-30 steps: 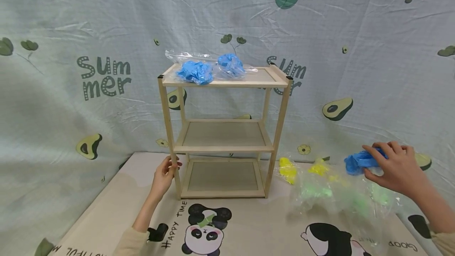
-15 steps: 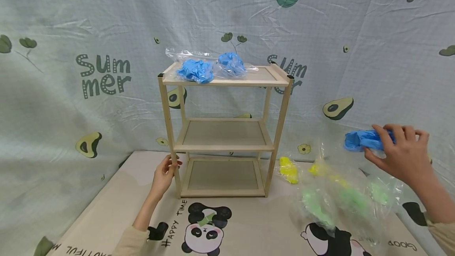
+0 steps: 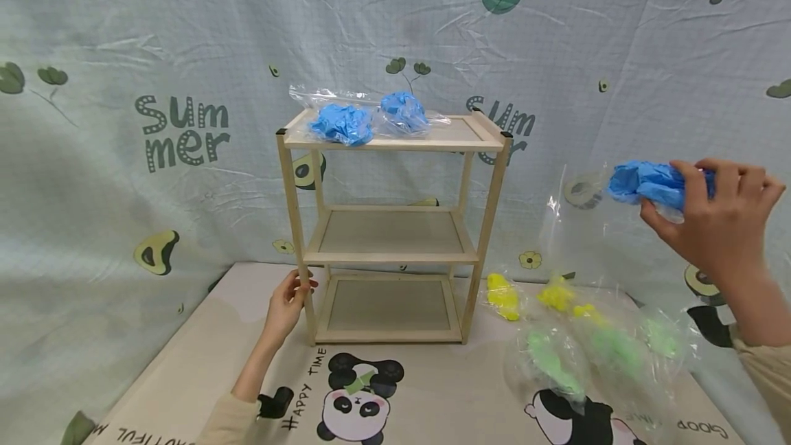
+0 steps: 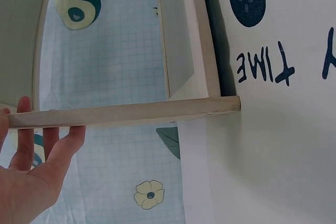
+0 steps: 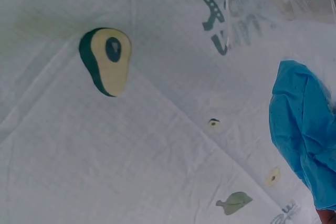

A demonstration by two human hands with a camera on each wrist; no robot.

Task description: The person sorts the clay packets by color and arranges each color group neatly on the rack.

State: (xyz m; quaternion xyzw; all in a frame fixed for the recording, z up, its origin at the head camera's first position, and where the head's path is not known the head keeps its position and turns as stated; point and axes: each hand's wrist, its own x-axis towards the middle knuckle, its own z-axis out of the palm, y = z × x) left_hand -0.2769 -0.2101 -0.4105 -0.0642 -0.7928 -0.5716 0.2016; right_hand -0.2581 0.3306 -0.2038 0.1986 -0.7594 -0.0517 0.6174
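Note:
A three-tier wooden shelf (image 3: 389, 259) stands on the table. My left hand (image 3: 287, 304) grips its front left post low down, and in the left wrist view the fingers of that hand (image 4: 39, 182) lie round the post (image 4: 121, 115). Off to the right, my right hand (image 3: 729, 225) holds up a clear plastic bag with a crumpled blue bundle (image 3: 645, 184) between thumb and fingers. The bag's clear end hangs to the left. In the right wrist view the blue bundle (image 5: 302, 129) shows at the right edge, with most of the hand hidden.
Two clear bags with crumpled blue bundles (image 3: 342, 125) lie on the shelf's top board. Right of the shelf, several bags with yellow contents (image 3: 502, 297) and green contents (image 3: 553, 362) lie on the printed table cover (image 3: 445, 390). A patterned curtain (image 3: 618, 53) hangs behind.
My right hand has risen, and shifted somewhat right, lifting the blue bag off the pile of other bags. My left hand stays on the post.

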